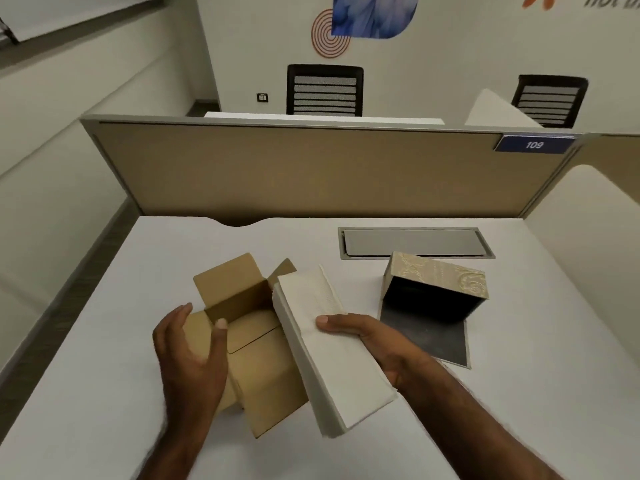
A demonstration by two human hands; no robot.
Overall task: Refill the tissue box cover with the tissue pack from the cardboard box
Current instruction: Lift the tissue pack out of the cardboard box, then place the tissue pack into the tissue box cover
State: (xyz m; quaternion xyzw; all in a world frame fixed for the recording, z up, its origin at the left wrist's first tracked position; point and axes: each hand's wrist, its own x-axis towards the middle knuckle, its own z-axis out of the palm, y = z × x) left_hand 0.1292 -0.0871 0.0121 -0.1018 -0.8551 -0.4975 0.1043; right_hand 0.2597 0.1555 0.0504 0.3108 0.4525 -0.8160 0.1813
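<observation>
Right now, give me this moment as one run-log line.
stage: pack out of box | right hand: holds tissue pack | left hand: on open cardboard box | tissue box cover: on its side, empty

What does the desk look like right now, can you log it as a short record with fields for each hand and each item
left hand: on the cardboard box, open
right hand: holding the tissue pack
cardboard box: flaps open, tissue pack out
tissue box cover: on its side, dark inside showing, bottom flap open on the desk

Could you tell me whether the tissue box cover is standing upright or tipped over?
Tipped over: the tissue box cover lies on its side, dark hollow interior facing the camera.
</observation>
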